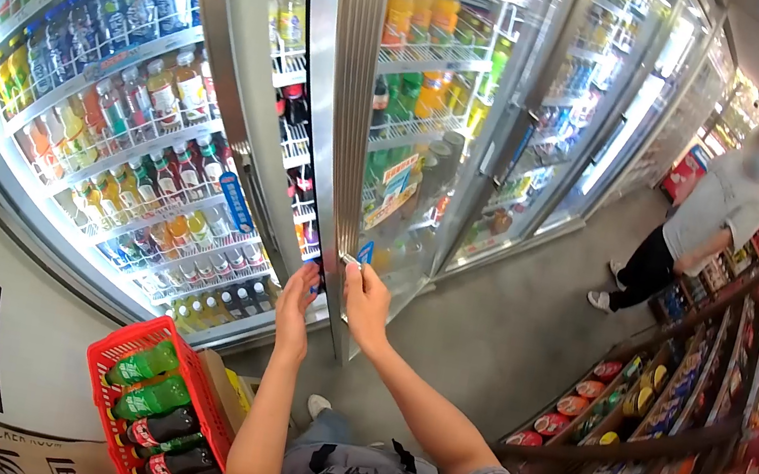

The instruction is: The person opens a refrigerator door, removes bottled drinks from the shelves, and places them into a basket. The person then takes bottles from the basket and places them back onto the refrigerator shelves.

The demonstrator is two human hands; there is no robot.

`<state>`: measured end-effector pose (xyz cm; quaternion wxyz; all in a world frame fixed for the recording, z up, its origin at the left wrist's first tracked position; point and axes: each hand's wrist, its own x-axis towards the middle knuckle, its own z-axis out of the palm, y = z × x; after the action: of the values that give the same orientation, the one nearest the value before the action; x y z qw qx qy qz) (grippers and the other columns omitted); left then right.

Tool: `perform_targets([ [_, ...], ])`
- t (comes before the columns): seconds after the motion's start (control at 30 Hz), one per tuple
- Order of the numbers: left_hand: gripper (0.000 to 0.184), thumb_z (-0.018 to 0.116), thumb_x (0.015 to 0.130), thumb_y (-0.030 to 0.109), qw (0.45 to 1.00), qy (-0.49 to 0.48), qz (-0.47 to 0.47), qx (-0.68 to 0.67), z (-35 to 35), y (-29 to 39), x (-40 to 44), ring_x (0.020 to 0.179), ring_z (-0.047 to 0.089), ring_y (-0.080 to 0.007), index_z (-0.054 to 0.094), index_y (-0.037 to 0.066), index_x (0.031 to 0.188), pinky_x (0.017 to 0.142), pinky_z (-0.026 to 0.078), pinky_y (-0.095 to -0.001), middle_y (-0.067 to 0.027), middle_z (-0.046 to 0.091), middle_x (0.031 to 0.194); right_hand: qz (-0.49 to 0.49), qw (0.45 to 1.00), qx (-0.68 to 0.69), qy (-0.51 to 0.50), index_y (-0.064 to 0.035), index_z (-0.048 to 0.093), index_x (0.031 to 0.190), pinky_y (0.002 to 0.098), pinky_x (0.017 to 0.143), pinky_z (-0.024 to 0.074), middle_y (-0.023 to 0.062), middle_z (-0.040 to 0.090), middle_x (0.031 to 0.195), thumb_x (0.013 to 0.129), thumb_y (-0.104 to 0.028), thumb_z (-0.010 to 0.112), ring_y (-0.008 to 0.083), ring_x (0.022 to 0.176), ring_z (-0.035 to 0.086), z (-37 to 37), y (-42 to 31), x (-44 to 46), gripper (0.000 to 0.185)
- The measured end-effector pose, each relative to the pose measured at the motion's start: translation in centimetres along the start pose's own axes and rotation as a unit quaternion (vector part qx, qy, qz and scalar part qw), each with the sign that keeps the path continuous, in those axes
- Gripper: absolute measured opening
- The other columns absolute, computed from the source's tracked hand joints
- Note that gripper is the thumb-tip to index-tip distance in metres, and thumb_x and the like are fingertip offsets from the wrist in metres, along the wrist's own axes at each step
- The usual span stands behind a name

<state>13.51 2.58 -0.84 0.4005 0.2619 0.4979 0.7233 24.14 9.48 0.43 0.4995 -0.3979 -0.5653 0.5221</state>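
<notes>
My right hand [365, 308] is closed on the metal handle [349, 259] of a glass fridge door [346, 109], which stands partly open. Close beside it, on the left of the door's edge, my left hand [293, 311] is held up with its fingers stretched out, and nothing shows in it. I cannot tell whether its fingertips touch the door or a bottle behind them. Through the gap by the door, shelves with dark bottles [296, 108] show. Lower left, a red basket [216, 386] holds green bottles [153, 397] and dark cola bottles [182, 466].
Bottles fill the lit fridge shelves [116, 59] on the left. More glass doors [517, 150] run along the wall. A person [713, 215] in a grey shirt stands in the aisle [527, 324]. Snack shelves [631, 424] line the right side. A cardboard box [222, 382] sits beside the basket.
</notes>
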Motion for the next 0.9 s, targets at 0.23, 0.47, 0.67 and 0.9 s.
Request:
perform_targets([
  [0.23,0.048,0.042,0.103,0.036,0.998,-0.052,-0.025,0.029,5.0,-3.1,-5.6,0.118,0.057,-0.0215,0.063,-0.001,0.125,0.105,0.035,-0.0361,-0.0112,0.066,0.122,0.009,0.997,0.016,0.072,-0.0022,0.058,0.097,0.0240,0.078,0.0439,0.0027,0.061,0.090,0.097,-0.024,0.060,0.0089,0.085,0.055,-8.5,-2.4,-5.4,0.022],
  [0.47,0.053,0.039,0.103,0.038,0.988,-0.142,-0.067,0.008,10.5,-4.2,-10.2,0.112,0.059,-0.0231,0.065,-0.006,0.118,0.106,0.037,-0.0378,-0.0137,0.068,0.114,-0.350,0.911,-0.074,0.206,-0.0001,0.051,0.115,0.0344,0.101,0.0407,0.0155,0.051,0.123,0.084,0.002,0.064,0.0233,0.115,0.052,-14.4,-4.8,-9.6,0.033],
  [0.67,0.047,0.034,0.108,0.027,0.921,-0.260,-0.261,-0.125,12.8,-10.4,-11.5,0.139,0.035,-0.0223,0.030,0.008,0.151,0.116,0.027,-0.0375,-0.0068,0.042,0.147,-0.279,0.953,-0.057,0.105,0.0023,0.061,0.114,0.0330,0.092,0.0491,0.0162,0.063,0.118,0.087,0.002,0.060,0.0243,0.105,0.063,-15.7,-5.8,-9.6,0.027],
  [0.9,0.054,0.037,0.104,0.041,0.842,-0.383,-0.345,-0.162,20.8,-8.8,-12.8,0.122,0.055,-0.0240,0.044,0.002,0.141,0.102,0.042,-0.0363,-0.0166,0.053,0.138,-0.140,0.986,0.018,0.089,0.0022,0.052,0.133,0.0309,0.101,0.0446,0.0134,0.060,0.130,0.099,-0.008,0.053,0.0206,0.120,0.058,-19.3,-4.1,-5.5,0.036],
])
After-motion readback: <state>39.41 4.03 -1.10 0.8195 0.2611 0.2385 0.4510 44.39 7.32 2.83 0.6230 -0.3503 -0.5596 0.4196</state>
